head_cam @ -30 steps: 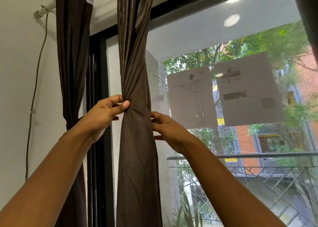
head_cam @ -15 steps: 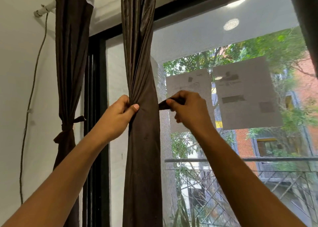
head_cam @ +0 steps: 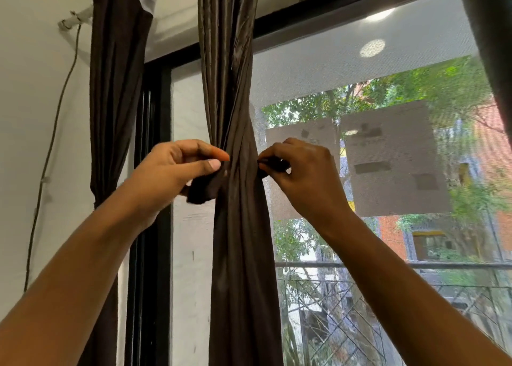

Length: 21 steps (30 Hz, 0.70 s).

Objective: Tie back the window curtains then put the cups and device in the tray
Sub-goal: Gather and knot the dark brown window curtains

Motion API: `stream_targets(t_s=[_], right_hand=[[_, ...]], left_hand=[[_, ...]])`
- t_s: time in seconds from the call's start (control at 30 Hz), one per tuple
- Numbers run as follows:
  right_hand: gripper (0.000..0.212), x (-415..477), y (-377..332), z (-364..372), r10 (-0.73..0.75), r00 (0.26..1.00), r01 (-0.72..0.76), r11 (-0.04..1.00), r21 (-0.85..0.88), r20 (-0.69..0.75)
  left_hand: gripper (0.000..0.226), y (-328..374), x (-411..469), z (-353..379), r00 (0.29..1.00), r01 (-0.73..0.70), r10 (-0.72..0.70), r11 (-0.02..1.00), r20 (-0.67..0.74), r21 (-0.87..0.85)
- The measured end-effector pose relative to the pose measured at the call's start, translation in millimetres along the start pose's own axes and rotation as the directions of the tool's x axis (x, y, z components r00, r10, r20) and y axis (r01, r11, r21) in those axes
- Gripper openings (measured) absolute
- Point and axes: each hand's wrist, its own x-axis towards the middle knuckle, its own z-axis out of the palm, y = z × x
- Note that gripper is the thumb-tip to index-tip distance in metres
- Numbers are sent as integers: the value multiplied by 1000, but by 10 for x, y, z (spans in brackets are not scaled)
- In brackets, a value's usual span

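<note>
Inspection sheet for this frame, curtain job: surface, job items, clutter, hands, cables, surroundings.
Surface: nothing seen; no table in view.
Job's things: middle curtain gathered into a bunch; dark tie strip shows an end at each side of it, no knot seen. Left curtain hangs by the wall. Other task items not in view.
Clutter: nothing seen.
Hands: left hand pinches the strip's left end; right hand pinches its right end.
Cables: thin cable runs down the wall.
Surroundings: black window frame, mesh screen, papers on the glass, railing and trees outside.
</note>
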Motion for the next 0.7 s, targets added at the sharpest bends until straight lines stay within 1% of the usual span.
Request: stream_targets(t_s=[0.07,0.13,0.2,0.23,0.33,0.37,0.4,0.43,0.47,0.5,0.53,0.57,0.63,0.7], right_hand=[[9,-8,-11,-28,5,999,-3,999,36,-40],[6,-41,-22,-72,25,996,-19,997,73,-85],[5,-99,-29,-115,48,993,-37,994,99,-107],[5,-131,-38,-130,55,993,-44,994,105,-107],[6,-225,-37,-152,61,993,-53,995,87,-102],[8,-249,-30,-151,57,994,-49,996,78,-98],[9,-268,-18,-153,47,995,-41,997,66,-91],[10,-282,-3,-152,35,996,-31,998,53,-85],[10,-293,8,-150,24,996,-21,999,41,-85],[10,-299,16,-152,21,996,-18,999,35,-91],[10,-301,20,-159,26,994,-22,999,37,-103],[10,-296,24,-166,38,992,-33,998,45,-123],[8,-278,36,-198,33,985,-25,998,51,-168],[9,-262,58,-233,-65,984,62,998,-23,-167]], left_hand=[[35,31,6,-35,993,-23,29,998,113,-53],[50,36,19,-56,981,-59,70,996,180,-67],[50,23,36,-40,970,-140,140,990,198,-16],[46,20,53,-25,968,-183,176,983,177,26],[32,17,120,53,954,-300,300,942,24,151],[22,15,151,94,930,-354,368,908,-23,224],[10,11,185,139,894,-408,446,853,-48,327],[5,17,209,197,858,-440,511,785,-53,436],[14,18,242,260,827,-452,559,720,-54,527],[23,16,273,328,809,-457,584,692,-62,559],[28,20,298,400,806,-461,586,707,-79,536],[28,46,304,466,819,-457,566,744,-96,488],[15,58,355,571,870,-395,472,840,-143,373],[9,37,438,644,896,-314,400,877,-192,363]])
